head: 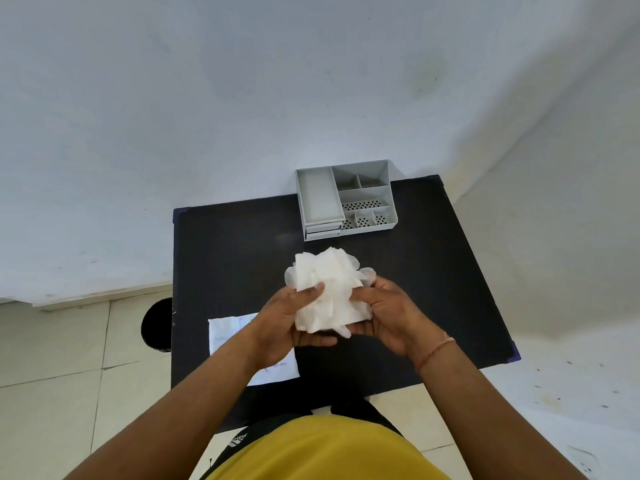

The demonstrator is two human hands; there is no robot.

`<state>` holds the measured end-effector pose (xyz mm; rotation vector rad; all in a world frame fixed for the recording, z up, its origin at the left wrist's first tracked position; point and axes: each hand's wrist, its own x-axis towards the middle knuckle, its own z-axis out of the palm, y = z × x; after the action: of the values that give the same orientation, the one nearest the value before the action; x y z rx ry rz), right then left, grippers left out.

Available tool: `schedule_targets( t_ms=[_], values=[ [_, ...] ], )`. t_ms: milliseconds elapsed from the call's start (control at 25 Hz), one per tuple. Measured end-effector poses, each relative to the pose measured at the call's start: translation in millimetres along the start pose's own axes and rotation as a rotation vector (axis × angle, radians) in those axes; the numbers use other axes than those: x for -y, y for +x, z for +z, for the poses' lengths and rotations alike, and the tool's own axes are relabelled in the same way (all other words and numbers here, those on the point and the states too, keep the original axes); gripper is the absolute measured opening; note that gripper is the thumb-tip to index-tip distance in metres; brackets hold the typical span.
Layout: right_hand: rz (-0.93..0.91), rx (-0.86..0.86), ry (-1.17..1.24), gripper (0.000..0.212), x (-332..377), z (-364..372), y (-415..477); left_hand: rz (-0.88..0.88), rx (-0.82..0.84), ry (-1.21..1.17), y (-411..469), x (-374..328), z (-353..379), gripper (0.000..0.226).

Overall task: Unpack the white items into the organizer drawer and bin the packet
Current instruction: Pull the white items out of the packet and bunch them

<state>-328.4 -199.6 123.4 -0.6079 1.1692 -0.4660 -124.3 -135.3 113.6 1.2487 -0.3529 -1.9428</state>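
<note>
A loose bundle of thin white items point(329, 289) is held above the middle of the black table point(433, 289). My left hand point(289, 323) grips it from the left and below, thumb pressed on top. My right hand point(388, 317) holds its right side with the fingers under it. The flat white packet point(228, 336) lies on the table's left near part, partly hidden by my left forearm. The grey organizer point(344, 199) stands at the table's far edge, its two small drawers point(322, 231) shut at the front left.
A round black bin point(157, 323) stands on the tiled floor just left of the table. White walls rise behind and to the right. The organizer's open compartments with perforated floors sit right of its drawers.
</note>
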Motion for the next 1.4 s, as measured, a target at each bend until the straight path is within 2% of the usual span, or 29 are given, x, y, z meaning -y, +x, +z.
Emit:
schedule_targets(
  t_ms=[120, 240, 320, 400, 520, 600, 720, 800, 920, 1000, 1080, 1240, 1400],
  values=[
    [0.005, 0.039, 0.11, 0.022, -3.5, -7.0, -1.4, 0.018, 0.061, -0.014, -6.5, -17.3, -14.0, 0.061],
    [-0.037, 0.116, 0.215, 0.044, -7.8, -7.7, -3.0, 0.014, 0.074, -0.064, -6.3, -24.7, -28.4, 0.067],
    [-0.074, 0.137, 0.163, 0.053, -11.4, -4.5, -3.8, -0.035, 0.053, -0.003, -1.9, -23.2, -30.3, 0.065],
    [-0.079, 0.118, 0.051, 0.051, -15.5, 0.3, -4.9, -0.063, -0.008, 0.104, 4.7, -16.6, -26.0, 0.052],
    [-0.076, 0.079, -0.135, 0.034, -22.0, 7.5, -5.5, -0.011, -0.209, 0.345, 16.2, -6.8, -17.5, 0.022],
    [-0.021, 0.103, -0.112, 0.038, -23.6, 9.3, -7.3, 0.015, -0.316, 0.434, 20.1, -5.2, -13.9, 0.013],
    [0.024, 0.068, 0.009, 0.039, -24.7, 9.4, -6.8, 0.042, -0.342, 0.508, 18.8, -9.8, -9.1, 0.009],
    [0.013, -0.043, 0.064, 0.028, -28.4, 10.6, -1.1, 0.03, -0.298, 0.44, 14.5, -15.9, -6.1, 0.021],
    [0.107, -0.091, 0.251, 0.03, -34.7, 15.9, 3.0, -0.078, -0.15, 0.194, 8.3, -23.7, -9.3, 0.05],
    [0.183, -0.086, 0.397, 0.027, -39.0, 18.5, 3.6, -0.118, -0.045, 0.049, 3.9, -20.9, -16.7, 0.046],
    [0.213, -0.085, 0.462, 0.023, -43.9, 22.2, 4.6, -0.138, -0.016, 0.088, 1.2, -13.8, -21.9, 0.046],
    [0.12, -0.099, 0.292, 0.024, -54.5, 31.8, 4.0, -0.208, -0.004, 0.276, 0.8, -2.2, -23.6, 0.061],
    [0.001, -0.114, 0.005, 0.027, -53.0, 38.7, -0.7, -0.128, -0.13, 0.357, 7.9, 0.2, -21.0, 0.055]
  ],
)
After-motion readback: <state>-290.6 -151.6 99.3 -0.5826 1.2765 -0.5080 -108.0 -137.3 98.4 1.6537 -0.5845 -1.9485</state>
